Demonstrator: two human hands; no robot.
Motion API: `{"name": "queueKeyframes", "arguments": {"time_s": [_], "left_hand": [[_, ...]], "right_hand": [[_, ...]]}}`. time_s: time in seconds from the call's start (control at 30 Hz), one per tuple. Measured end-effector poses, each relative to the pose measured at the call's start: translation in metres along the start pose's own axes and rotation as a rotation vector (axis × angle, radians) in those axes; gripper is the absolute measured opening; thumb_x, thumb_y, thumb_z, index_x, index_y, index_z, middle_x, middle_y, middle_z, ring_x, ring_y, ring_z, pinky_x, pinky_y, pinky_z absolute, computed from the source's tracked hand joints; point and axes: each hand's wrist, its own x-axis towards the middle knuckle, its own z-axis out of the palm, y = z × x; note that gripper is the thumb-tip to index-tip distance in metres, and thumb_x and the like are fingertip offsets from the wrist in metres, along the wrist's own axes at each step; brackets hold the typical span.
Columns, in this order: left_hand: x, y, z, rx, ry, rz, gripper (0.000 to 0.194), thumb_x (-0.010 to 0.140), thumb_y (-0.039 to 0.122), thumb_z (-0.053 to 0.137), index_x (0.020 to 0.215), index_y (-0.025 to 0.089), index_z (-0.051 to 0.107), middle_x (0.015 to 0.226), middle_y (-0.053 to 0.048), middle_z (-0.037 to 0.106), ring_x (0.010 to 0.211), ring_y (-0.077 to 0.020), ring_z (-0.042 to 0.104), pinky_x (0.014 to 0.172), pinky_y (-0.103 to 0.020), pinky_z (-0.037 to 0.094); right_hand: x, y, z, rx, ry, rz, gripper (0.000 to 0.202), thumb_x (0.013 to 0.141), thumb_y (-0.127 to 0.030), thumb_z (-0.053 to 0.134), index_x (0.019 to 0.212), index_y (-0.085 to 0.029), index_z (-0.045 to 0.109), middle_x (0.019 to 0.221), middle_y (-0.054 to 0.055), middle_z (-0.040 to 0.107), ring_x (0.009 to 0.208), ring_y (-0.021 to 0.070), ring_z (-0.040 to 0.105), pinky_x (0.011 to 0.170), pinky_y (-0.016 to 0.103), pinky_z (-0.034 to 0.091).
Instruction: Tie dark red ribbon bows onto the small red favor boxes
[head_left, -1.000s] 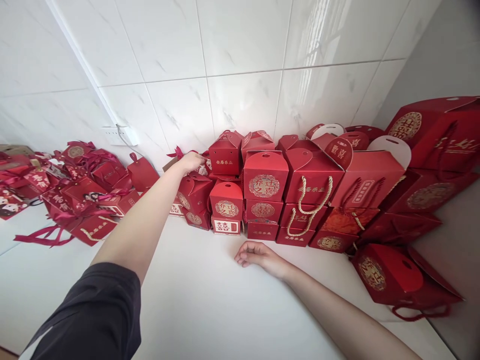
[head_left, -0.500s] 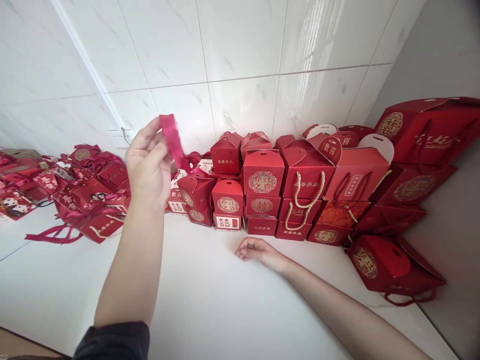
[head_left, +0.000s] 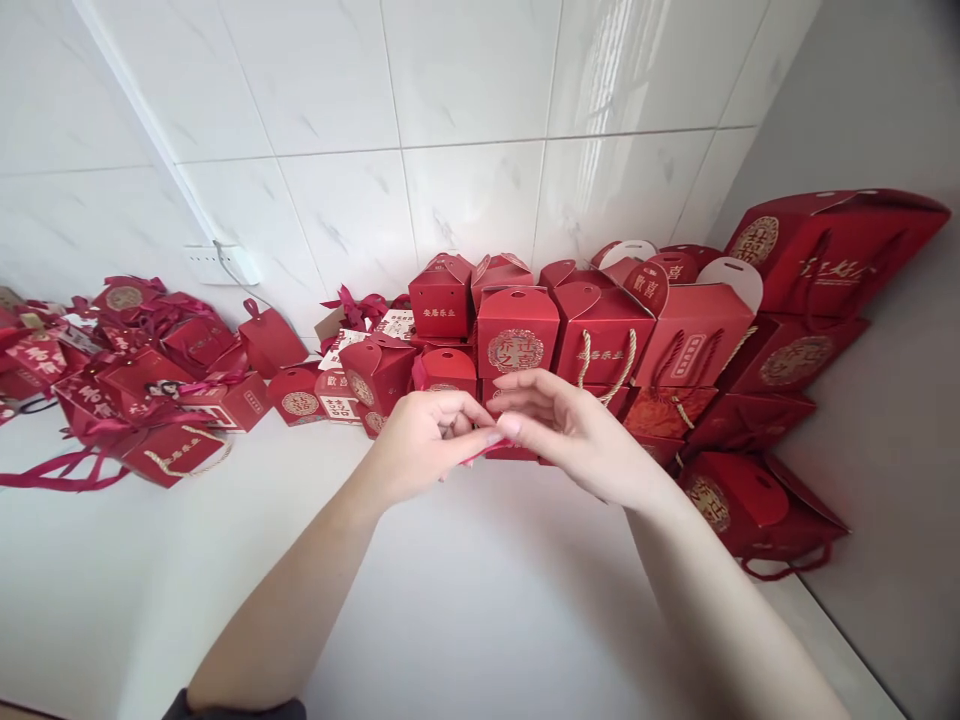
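Observation:
My left hand (head_left: 435, 440) and my right hand (head_left: 559, 430) meet above the white table, in front of the stacked boxes. The left one pinches a dark pink ribbon (head_left: 480, 455), mostly hidden by the fingers. A bit of it shows between the two hands, and part shows behind my left fingers. My right thumb and fingertips close at the ribbon's other side. Behind the hands stands a red box with a round gold emblem (head_left: 517, 345), and beside it a red box with cream rope handles (head_left: 600, 335).
Ribboned red boxes (head_left: 202, 340) are heaped at the left. Large red boxes (head_left: 795, 360) are stacked at the right by the grey wall, one lower box (head_left: 750, 505) in front. A socket (head_left: 221, 264) with a cable is on the tiled wall.
My left hand has come down and right with the ribbon. My right hand has risen from near the table to meet it. The view has shifted slightly.

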Motion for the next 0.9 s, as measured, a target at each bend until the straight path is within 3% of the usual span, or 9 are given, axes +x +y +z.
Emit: {"name": "queueKeyframes", "arguments": {"time_s": [0.13,0.27,0.4,0.53,0.63,0.73,0.9], "left_hand": [[0.0,-0.004,-0.001,-0.018,-0.121,-0.052,0.024,0.078,0.044,0.069,0.082,0.02,0.072,0.056,0.001,0.062,0.044,-0.0078,0.049,0.035,-0.016,0.036],[0.001,-0.004,-0.015,-0.048,-0.324,-0.118,0.026,0.079,0.044,0.07,0.079,0.019,0.075,0.063,-0.003,0.071,0.037,-0.0059,0.049,0.039,-0.019,0.042],[0.001,-0.005,-0.029,-0.062,-0.505,-0.075,0.021,0.082,0.039,0.068,0.082,0.021,0.079,0.076,-0.006,0.077,0.064,-0.0153,0.07,0.054,-0.02,0.051],[0.001,-0.007,-0.037,-0.037,-0.621,0.023,0.019,0.083,0.037,0.067,0.09,0.024,0.08,0.089,-0.008,0.078,0.08,-0.0199,0.072,0.065,-0.025,0.056],[0.001,-0.007,-0.039,-0.064,-0.709,0.092,0.018,0.082,0.034,0.068,0.093,0.026,0.08,0.091,-0.009,0.078,0.086,-0.0229,0.071,0.074,-0.029,0.057],[0.002,-0.007,-0.041,-0.03,-0.717,0.115,0.018,0.082,0.034,0.068,0.093,0.027,0.08,0.091,-0.008,0.078,0.088,-0.0235,0.071,0.076,-0.03,0.057],[0.003,-0.01,-0.041,-0.02,-0.593,0.02,0.017,0.083,0.035,0.066,0.089,0.026,0.08,0.09,-0.005,0.078,0.087,-0.0203,0.072,0.079,-0.027,0.057]], "right_hand": [[-0.003,0.007,-0.011,-0.007,-0.128,0.028,0.029,0.087,-0.04,0.064,0.105,-0.018,0.066,0.08,0.002,0.066,0.068,0.0127,0.06,0.066,0.028,0.053],[-0.01,0.003,-0.038,-0.185,0.038,-0.034,0.023,0.09,-0.037,0.061,0.105,-0.021,0.066,0.086,0.002,0.066,0.069,0.0126,0.06,0.059,0.024,0.049],[-0.02,-0.005,-0.061,-0.449,0.139,-0.066,0.023,0.092,-0.039,0.058,0.102,-0.021,0.067,0.091,0.004,0.068,0.081,0.0179,0.063,0.065,0.028,0.05],[-0.026,-0.008,-0.072,-0.718,0.228,-0.039,0.022,0.092,-0.041,0.056,0.096,-0.023,0.068,0.094,0.003,0.07,0.078,0.0197,0.064,0.063,0.03,0.047],[-0.027,-0.003,-0.08,-0.878,0.266,0.016,0.012,0.09,-0.033,0.058,0.09,-0.026,0.068,0.087,0.001,0.072,0.065,0.0192,0.062,0.06,0.032,0.045],[-0.026,0.007,-0.09,-0.996,0.286,0.052,0.009,0.088,-0.024,0.059,0.085,-0.026,0.067,0.078,0.002,0.071,0.059,0.0211,0.061,0.057,0.033,0.042],[-0.025,0.012,-0.089,-1.066,0.275,0.08,0.01,0.088,-0.024,0.058,0.087,-0.024,0.067,0.075,0.004,0.071,0.06,0.0213,0.062,0.054,0.033,0.042]]}}
